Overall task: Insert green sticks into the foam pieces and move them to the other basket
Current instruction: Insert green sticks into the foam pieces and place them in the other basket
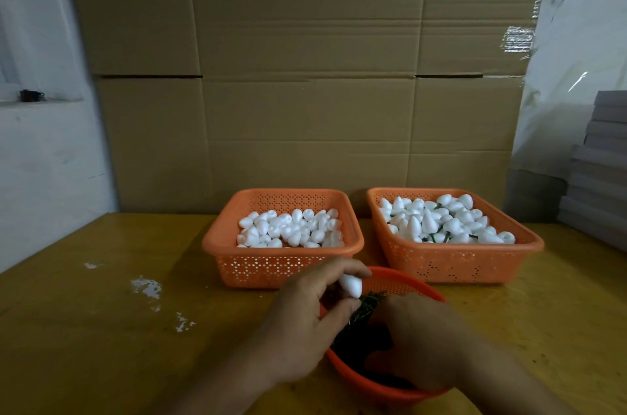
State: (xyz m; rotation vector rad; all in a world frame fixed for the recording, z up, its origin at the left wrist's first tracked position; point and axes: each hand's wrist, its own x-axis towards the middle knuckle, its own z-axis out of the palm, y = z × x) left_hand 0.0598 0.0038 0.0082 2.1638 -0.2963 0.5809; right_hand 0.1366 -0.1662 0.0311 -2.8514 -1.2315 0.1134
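White foam piece point(352, 285) pinched in left hand point(307, 319) grip — fingertips.

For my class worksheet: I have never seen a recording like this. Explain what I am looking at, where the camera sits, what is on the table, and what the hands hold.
There is no machine here, only a person's two bare hands. The single picture comes from a camera worn on the head, looking forward and down. On the yellow-brown table stand two orange baskets: the left basket holds plain white foam pieces, the right basket holds foam pieces with green sticks showing among them. Nearer the person is a round orange bowl of green sticks. The left hand pinches one white foam piece. The right hand reaches into the bowl; what its fingers hold is hidden.
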